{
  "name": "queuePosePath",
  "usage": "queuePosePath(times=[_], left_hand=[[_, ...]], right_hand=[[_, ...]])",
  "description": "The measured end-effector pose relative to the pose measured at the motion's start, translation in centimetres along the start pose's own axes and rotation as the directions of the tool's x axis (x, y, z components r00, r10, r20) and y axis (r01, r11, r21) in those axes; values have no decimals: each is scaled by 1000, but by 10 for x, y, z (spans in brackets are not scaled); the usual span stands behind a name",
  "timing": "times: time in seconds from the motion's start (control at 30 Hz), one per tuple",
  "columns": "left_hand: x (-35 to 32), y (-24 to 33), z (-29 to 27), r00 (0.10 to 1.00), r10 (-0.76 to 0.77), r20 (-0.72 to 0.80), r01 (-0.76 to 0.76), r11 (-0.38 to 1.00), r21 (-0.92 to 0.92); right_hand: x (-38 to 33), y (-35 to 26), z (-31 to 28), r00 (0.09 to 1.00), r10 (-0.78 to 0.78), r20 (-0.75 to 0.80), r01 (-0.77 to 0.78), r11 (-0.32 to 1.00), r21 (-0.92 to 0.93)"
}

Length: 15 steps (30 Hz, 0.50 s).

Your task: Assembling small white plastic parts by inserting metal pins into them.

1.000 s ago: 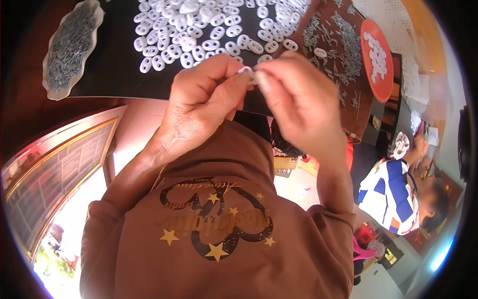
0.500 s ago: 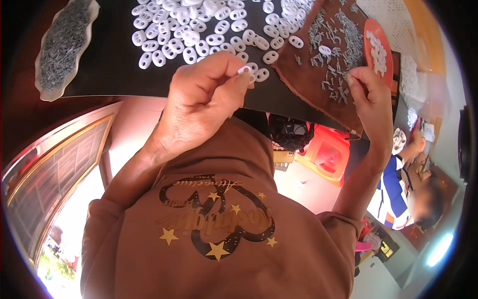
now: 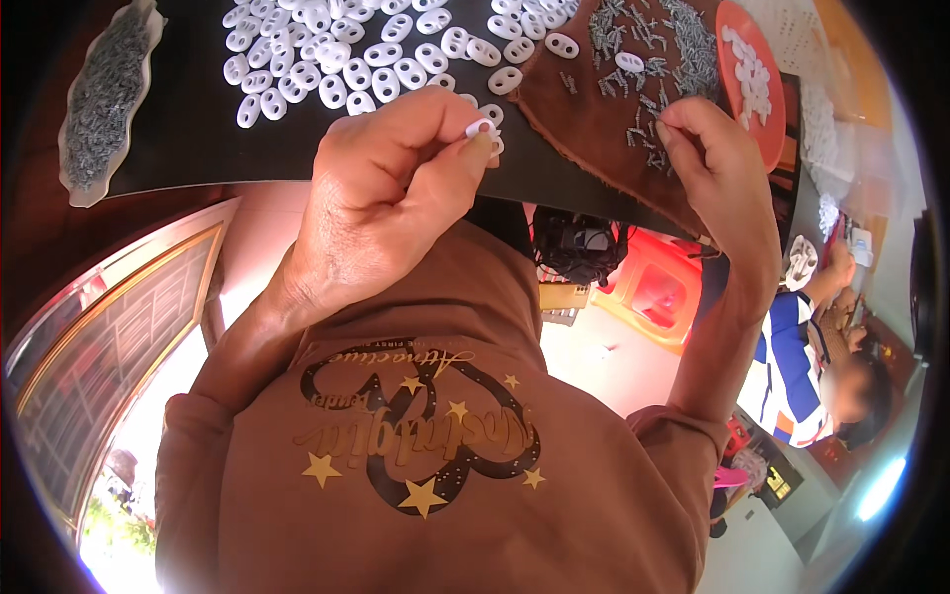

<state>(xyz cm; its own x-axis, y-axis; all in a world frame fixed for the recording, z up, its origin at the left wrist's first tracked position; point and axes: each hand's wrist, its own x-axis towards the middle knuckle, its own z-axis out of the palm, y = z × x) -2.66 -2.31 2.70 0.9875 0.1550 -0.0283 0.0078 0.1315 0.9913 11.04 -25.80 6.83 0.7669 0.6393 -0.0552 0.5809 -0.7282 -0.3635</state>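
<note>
My left hand (image 3: 381, 203) is closed in a pinch, thumb against forefinger, on a small white oval plastic piece with holes (image 3: 480, 129). It is raised in front of the table edge, near a heap of similar white two-holed pieces (image 3: 384, 81). My right hand (image 3: 722, 168) is over a brown cloth (image 3: 564, 114), its thumb and forefinger tips brought together beside scattered small grey spring-like pieces (image 3: 648, 104). Whether one of these is between those fingertips is too small to make out. One loose white piece (image 3: 628, 62) lies among the grey ones.
An orange-red plate (image 3: 727, 30) with small white parts stands right of the cloth. At the far left is a long pale tray (image 3: 148, 59) full of grey pieces. A red plastic stool (image 3: 673, 332) stands below the table. Another person (image 3: 792, 366) sits at the right.
The view has shifted slightly, so the table's things sit higher and more to the left. My left hand still pinches the white piece; my right hand stays by the grey pieces.
</note>
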Motion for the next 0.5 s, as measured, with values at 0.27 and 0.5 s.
queuePosePath(times=[0.27, 0.5], left_hand=[[1, -2, 2, 1000, -5, 18, 6, 1000, -18], [1, -5, -5, 994, 66, 82, -71, 996, 61]], right_hand=[[7, -3, 3, 999, -31, 41, 31, 999, -7], [12, -3, 3, 998, -41, 49, 35, 993, 112]])
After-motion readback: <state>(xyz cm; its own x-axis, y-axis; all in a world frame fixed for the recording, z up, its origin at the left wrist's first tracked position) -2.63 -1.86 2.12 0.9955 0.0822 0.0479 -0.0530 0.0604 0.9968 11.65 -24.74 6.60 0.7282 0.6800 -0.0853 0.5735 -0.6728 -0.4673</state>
